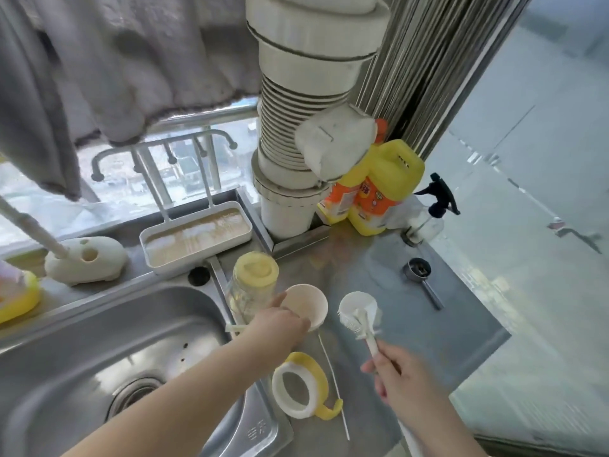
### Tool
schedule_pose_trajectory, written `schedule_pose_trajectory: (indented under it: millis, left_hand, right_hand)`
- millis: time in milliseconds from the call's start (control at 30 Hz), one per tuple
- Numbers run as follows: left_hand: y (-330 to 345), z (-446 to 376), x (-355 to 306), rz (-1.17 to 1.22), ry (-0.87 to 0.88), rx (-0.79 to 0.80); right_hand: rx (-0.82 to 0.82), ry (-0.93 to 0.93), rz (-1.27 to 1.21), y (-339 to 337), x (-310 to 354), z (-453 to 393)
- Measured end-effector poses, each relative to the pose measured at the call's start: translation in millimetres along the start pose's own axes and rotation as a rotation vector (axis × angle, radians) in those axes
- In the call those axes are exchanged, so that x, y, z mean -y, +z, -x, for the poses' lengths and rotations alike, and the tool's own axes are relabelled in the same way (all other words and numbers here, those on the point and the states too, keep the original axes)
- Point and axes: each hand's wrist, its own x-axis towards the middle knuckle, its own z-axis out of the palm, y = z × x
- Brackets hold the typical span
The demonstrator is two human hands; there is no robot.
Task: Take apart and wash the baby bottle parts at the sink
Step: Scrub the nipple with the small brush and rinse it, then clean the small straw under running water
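The steel sink (pixel 108 367) is lying to the left, and all the bottle parts are standing on the counter (pixel 379 268) just to the right of the sink. The glass bottle (pixel 252 285) with a yellow top is standing upright at the sink's right rim. Nearer to the person, the white and yellow collar ring (pixel 298 387) is lying flat beside the same rim, with a thin straw (pixel 333 380) next to it. The small cup (pixel 308 306) is sitting just right of the bottle, with its mouth facing up. The left hand (pixel 280 326) is reaching across the sink's corner and holding the cup at its near edge; its fingertips are hidden, so I cannot tell the exact grip. The right hand (pixel 403 379) is gripping the handle of the brush (pixel 361 316). The handle is pointing away from the person toward the cup, so the brush head is lying just right of the cup.
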Motion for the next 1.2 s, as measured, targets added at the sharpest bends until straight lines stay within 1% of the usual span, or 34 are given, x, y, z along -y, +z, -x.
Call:
schedule_pose_trajectory:
  millis: [133, 233, 267, 333, 400, 500, 533, 567, 667, 767, 933, 1067, 1133, 1200]
  left_hand:
    - [9.1, -12.8, 1.5, 0.021, 0.051, -0.014]
    - [12.0, -13.1, 2.8, 0.038, 0.074, -0.053]
    - [13.7, -10.8, 3.6, 0.045, 0.101, -0.141]
    - [17.5, -2.7, 8.8, 0.05, 0.178, -0.393]
    - [29.8, 4.1, 14.9, 0.095, 0.213, -0.562]
    - [43.9, 20.9, 19.0, 0.253, 0.153, -0.785]
    - [50.6, 26.3, 20.4, 0.31, 0.111, -0.841]
    - [56.2, 31.3, 22.0, 0.357, 0.056, -0.864]
    - [82.5, 40.0, 24.1, 0.409, -0.091, -0.836]
    - [97.0, 40.4, 24.1, 0.419, -0.152, -0.819]
    - [98.2, 33.8, 27.4, 0.336, -0.218, -0.803]
    - [99.9, 26.7, 31.7, 0.306, -0.238, -0.77]
    - [96.6, 24.3, 32.5, 0.263, -0.248, -0.763]
    - [93.4, 22.4, 32.7, 0.218, -0.255, -0.749]
  right_hand:
    - [0.06, 0.014, -0.005, 2.2, 5.8, -10.6]
    - [0.085, 0.009, -0.05, 5.7, 11.3, -17.6]
    - [0.089, 0.015, -0.064, 7.1, 11.3, -20.5]
    - [0.086, 0.033, -0.096, 9.2, 11.4, -26.1]
    - [0.067, 0.039, -0.114, 10.3, 12.2, -32.3]
    - [0.002, 0.019, -0.123, 9.4, 17.1, -45.7]
    - [-0.021, 0.0, -0.102, 9.4, 18.4, -52.0]
    - [-0.043, -0.023, -0.07, 9.8, 19.1, -58.9]
    - [-0.087, -0.052, 0.047, 17.7, 18.0, -79.1]
    - [-0.111, -0.085, 0.168, 30.8, 13.3, -93.6]
    - [-0.136, -0.07, 0.346, 45.6, 4.4, -102.5]
    - [-0.138, -0.045, 0.39, 47.0, 3.1, -97.7]
    - [-0.156, -0.096, 0.383, 42.3, 0.8, -90.0]
    - [-0.131, -0.154, 0.423, 39.1, -2.6, -79.7]
